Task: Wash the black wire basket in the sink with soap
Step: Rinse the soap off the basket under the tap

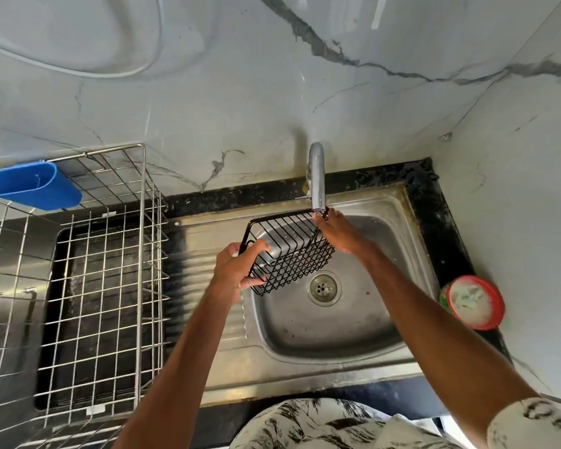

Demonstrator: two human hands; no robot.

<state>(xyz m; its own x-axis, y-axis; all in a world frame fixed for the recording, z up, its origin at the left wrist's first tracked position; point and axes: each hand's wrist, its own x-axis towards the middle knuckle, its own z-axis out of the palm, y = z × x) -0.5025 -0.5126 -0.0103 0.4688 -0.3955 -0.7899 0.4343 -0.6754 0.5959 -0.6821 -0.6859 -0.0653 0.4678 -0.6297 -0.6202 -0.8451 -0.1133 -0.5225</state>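
Note:
The black wire basket [287, 251] hangs tilted over the steel sink [337, 322], just under the tap spout [317, 178]. My left hand [238, 265] grips its near left end, thumb and fingers curled round the wires. My right hand [337, 234] holds the basket's far right corner, right below the spout. Whether water runs from the tap I cannot tell. A red tub of whitish soap paste [473, 301] stands on the counter at the sink's right.
A steel wire dish rack [88, 286] fills the counter on the left, with a blue plastic holder [34, 186] hooked on its back rim. The sink drain [324, 286] lies below the basket. Marble walls close in behind and on the right.

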